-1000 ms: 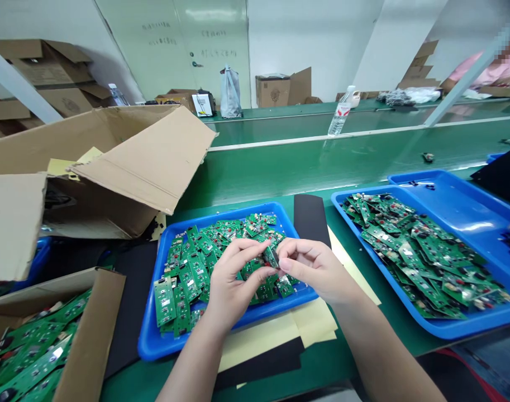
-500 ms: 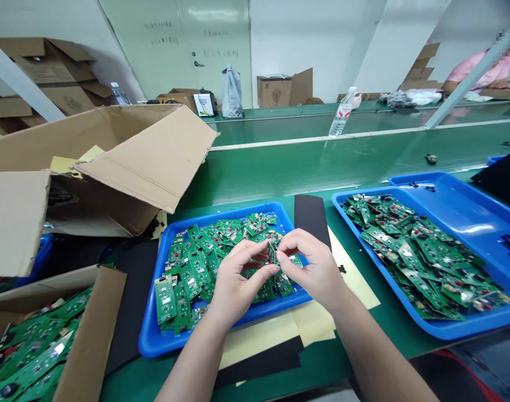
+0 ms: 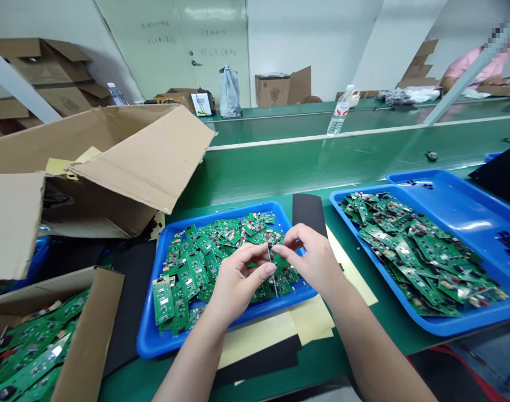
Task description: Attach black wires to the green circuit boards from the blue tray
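Two blue trays are holding dozens of green circuit boards (image 3: 187, 273) each, and one cardboard box (image 3: 89, 335) is holding more. Over the nearer tray (image 3: 148, 329), the left hand (image 3: 237, 287) is pinching a thin strip (image 3: 272, 273) upright, while the right hand (image 3: 315, 259) is curving just beside it, its hold unclear. Nothing shows how much is finished; the second tray (image 3: 447, 326) is heaping too.

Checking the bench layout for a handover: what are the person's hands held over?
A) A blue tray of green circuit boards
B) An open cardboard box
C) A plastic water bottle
A: the left hand and right hand are above the blue tray, which is heaped with green circuit boards.
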A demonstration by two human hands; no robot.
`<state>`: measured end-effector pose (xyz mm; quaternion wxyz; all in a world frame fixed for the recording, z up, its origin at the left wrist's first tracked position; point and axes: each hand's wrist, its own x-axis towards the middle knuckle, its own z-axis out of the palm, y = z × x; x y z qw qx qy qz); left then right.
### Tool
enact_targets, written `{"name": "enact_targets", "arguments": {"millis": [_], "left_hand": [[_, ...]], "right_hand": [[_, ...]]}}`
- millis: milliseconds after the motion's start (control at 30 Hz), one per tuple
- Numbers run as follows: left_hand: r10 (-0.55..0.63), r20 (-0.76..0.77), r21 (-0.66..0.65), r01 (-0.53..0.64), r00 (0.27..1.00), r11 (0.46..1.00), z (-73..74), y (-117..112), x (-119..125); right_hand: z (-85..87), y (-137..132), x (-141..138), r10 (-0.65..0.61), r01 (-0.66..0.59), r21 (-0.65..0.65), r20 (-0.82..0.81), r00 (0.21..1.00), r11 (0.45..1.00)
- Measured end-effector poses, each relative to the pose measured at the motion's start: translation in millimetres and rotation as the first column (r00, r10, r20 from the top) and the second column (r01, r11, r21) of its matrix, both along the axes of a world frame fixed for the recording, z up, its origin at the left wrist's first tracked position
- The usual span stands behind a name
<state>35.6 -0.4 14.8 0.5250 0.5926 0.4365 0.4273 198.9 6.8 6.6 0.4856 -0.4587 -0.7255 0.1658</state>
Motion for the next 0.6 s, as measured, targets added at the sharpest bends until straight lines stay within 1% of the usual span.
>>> {"name": "enact_targets", "arguments": {"millis": [67,167,233,300,367,433,533,600], "left_hand": [[-0.043,0.097,-0.101,0.053,0.994,0.993,0.4,0,0],[-0.071,0.286,-0.267,0.15,0.956,0.952,-0.8,-1,-1],[-0.069,0.383,-0.337,0.209,0.921,0.918,-0.9,-2,-1],[-0.078,0.442,-0.367,0.26,0.893,0.893,0.0,-2,0],[-0.09,0.475,-0.378,0.296,0.875,0.877,1.4,-3,0],[-0.087,0.482,-0.381,0.298,0.872,0.875,2.3,-3,1],[-0.042,0.46,-0.407,0.253,0.887,0.878,1.4,-4,1],[0.0,0.452,-0.443,0.224,0.892,0.868,0.0,-3,1]], "right_hand": [[0.0,2,0,0.039,-0.038,0.062,-0.004,0.999,0.997],[1.6,2,-1,0.149,-0.144,0.154,-0.024,0.989,0.978],[2.9,0,-3,0.185,-0.171,0.155,-0.078,0.98,0.973],[3.9,-1,-4,0.2,-0.185,0.117,-0.141,0.97,0.976],[4.8,-3,-5,0.201,-0.188,0.087,-0.173,0.964,0.978],[5.4,-4,-7,0.202,-0.188,0.096,-0.165,0.965,0.977],[5.7,-4,-9,0.204,-0.182,0.16,-0.139,0.969,0.97],[5.6,-4,-10,0.192,-0.167,0.185,-0.123,0.974,0.968]]}}
